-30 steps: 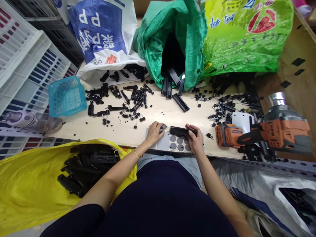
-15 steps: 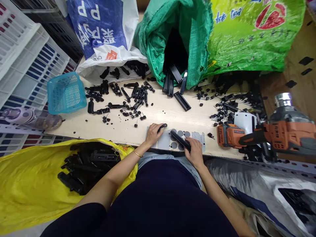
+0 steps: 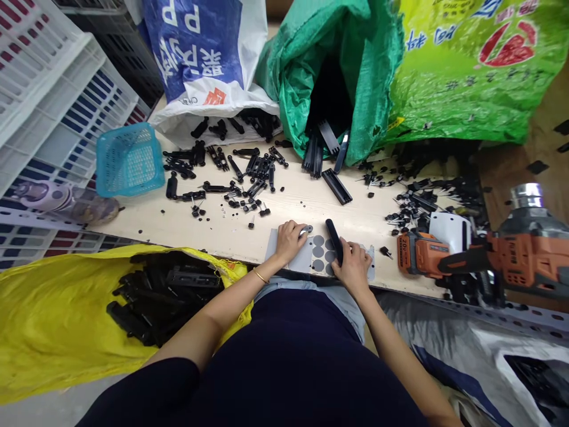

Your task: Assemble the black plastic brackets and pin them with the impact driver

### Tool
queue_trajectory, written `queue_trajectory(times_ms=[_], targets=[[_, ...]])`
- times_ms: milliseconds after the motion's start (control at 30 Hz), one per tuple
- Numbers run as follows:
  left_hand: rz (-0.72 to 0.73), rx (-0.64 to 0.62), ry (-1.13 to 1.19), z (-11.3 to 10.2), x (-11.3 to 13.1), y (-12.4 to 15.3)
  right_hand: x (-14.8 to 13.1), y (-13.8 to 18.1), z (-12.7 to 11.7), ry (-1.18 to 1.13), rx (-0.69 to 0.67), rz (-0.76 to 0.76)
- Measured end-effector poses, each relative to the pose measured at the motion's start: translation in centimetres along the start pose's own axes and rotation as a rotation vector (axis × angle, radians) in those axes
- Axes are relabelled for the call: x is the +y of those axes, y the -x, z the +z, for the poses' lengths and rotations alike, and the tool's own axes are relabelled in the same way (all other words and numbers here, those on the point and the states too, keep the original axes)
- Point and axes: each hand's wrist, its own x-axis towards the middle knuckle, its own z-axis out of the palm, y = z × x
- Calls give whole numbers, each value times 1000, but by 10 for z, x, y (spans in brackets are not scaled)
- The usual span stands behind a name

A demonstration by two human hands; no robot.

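My left hand (image 3: pixel 290 242) is closed on a small black part with a rounded end (image 3: pixel 307 229), which looks greyish from above; most of it is hidden by the fingers. Beneath that hand lies a grey sheet (image 3: pixel 302 258) with round grey discs (image 3: pixel 318 250) on it. My right hand (image 3: pixel 353 264) grips a long black plastic bar (image 3: pixel 333 236) by its near end. The bar is tilted over the discs, its far end pointing away from me. Bar and small part are apart.
Black jointed parts (image 3: pixel 255 169) and knobbed screws (image 3: pixel 400 213) lie scattered on the table. Behind stand a green sack (image 3: pixel 284 77) and a white-blue sack (image 3: pixel 200 53). An orange power tool (image 3: pixel 524 249) is at right, a blue basket (image 3: pixel 130 160) at left, a yellow sack (image 3: pixel 48 320) below.
The black bar has swung from slanting left to nearly straight away from me. The small part in my left hand has turned and shows a greyer side. The whole view has shifted slightly.
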Motion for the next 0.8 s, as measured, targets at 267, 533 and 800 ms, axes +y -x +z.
queue_trajectory(times_ms=[267,533,800], targets=[[76,-58,-16,-1,-6,-5,-16,-44,6,-203,-88,-27],[20,-1,-1,8,3,-2,-42,-35,14,-272,-183,62],[104,-44,-161,5,1,-9,-31,-39,20,-461,-132,-2]])
